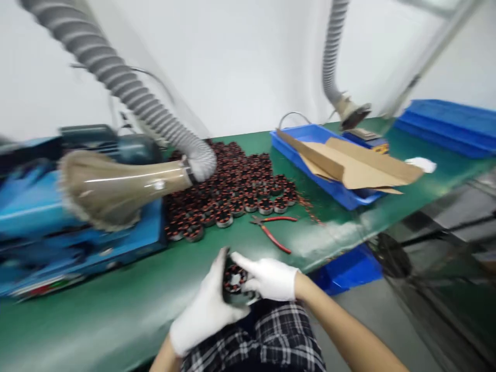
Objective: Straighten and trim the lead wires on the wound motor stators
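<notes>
Close to my body, at the near edge of the green table, a round part with copper-coloured windings (234, 279) is held between both hands. My left hand (211, 305), in a white glove, wraps round its left side and underside. From the right, my right hand (267, 278), also gloved in white, grips the part's edge with its fingers. Pliers with red handles (274, 232) lie spread on the table just beyond. Behind them sits a large group of similar wound parts (236, 181), packed side by side.
A blue machine (143, 227) stands at the left, with a clear hood (127, 188) on a grey hose over it. On the right, a blue tray (289, 147) holds folded cardboard (352, 163). Farther right are a white cloth (422, 164) and blue trays (449, 129) on the green table (116, 310).
</notes>
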Demonstrator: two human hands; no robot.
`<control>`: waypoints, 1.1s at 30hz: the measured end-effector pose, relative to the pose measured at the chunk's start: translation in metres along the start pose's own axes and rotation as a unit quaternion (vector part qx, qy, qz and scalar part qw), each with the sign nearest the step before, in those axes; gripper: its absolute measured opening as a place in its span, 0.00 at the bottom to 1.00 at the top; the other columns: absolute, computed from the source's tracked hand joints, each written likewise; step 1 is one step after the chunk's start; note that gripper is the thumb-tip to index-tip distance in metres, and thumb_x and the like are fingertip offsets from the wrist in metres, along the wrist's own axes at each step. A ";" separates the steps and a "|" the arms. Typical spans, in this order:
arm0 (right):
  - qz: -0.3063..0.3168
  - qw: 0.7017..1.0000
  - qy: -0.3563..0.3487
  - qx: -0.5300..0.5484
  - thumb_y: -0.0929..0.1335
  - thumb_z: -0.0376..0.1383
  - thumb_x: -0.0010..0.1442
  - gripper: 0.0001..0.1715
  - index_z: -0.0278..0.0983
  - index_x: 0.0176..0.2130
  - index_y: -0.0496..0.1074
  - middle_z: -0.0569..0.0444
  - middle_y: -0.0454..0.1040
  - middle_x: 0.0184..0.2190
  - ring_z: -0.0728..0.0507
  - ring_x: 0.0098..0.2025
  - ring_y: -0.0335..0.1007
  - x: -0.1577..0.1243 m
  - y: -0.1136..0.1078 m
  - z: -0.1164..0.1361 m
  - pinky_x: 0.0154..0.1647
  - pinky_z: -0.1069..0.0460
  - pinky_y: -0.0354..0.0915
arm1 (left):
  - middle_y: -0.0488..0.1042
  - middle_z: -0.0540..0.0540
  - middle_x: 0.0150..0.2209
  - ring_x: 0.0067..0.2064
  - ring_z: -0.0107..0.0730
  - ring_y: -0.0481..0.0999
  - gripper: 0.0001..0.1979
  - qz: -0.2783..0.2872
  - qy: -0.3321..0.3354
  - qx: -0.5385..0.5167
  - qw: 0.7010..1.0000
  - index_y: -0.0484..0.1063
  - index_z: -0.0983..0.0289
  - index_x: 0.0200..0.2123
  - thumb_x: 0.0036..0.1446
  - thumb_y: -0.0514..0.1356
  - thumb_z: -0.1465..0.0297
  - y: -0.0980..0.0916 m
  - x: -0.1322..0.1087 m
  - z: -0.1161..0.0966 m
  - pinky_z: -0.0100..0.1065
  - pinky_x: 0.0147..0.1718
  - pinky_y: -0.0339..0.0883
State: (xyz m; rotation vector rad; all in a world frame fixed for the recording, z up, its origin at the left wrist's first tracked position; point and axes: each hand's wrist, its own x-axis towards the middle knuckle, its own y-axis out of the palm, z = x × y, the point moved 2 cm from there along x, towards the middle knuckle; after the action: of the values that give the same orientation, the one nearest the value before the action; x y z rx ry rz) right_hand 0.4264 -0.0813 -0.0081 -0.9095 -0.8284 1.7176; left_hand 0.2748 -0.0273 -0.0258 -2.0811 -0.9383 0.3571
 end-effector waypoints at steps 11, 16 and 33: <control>-0.057 0.993 0.070 0.080 0.60 0.29 0.56 0.15 0.34 0.44 0.66 0.47 0.73 0.27 0.40 0.29 0.69 -0.001 0.022 -0.006 0.28 0.51 0.56 | 0.66 0.54 0.43 0.43 0.39 0.67 0.18 0.109 0.037 0.066 0.991 0.60 0.61 0.48 0.52 0.57 0.70 0.002 0.012 -0.015 0.39 0.41 0.61; -0.077 0.960 0.108 0.247 0.57 0.35 0.61 0.13 0.37 0.28 0.64 0.57 0.68 0.19 0.48 0.22 0.65 0.000 0.034 -0.009 0.25 0.55 0.59 | 0.65 0.52 0.41 0.42 0.38 0.65 0.11 0.121 0.056 0.092 0.987 0.62 0.60 0.42 0.54 0.56 0.72 0.001 0.011 -0.013 0.37 0.39 0.60; -0.057 0.785 0.184 0.588 0.64 0.44 0.55 0.18 0.35 0.21 0.62 0.61 0.64 0.10 0.53 0.11 0.53 -0.013 0.031 -0.027 0.12 0.58 0.50 | 0.68 0.52 0.42 0.42 0.35 0.64 0.07 0.050 0.092 0.053 0.993 0.65 0.60 0.39 0.56 0.52 0.73 0.027 0.012 -0.017 0.37 0.40 0.60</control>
State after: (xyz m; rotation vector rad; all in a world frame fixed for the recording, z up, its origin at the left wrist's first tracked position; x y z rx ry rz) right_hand 0.4391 -0.0988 -0.0447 -0.2561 0.4819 1.4633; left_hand 0.3061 -0.0387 -0.0349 -2.0293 -0.6922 0.2559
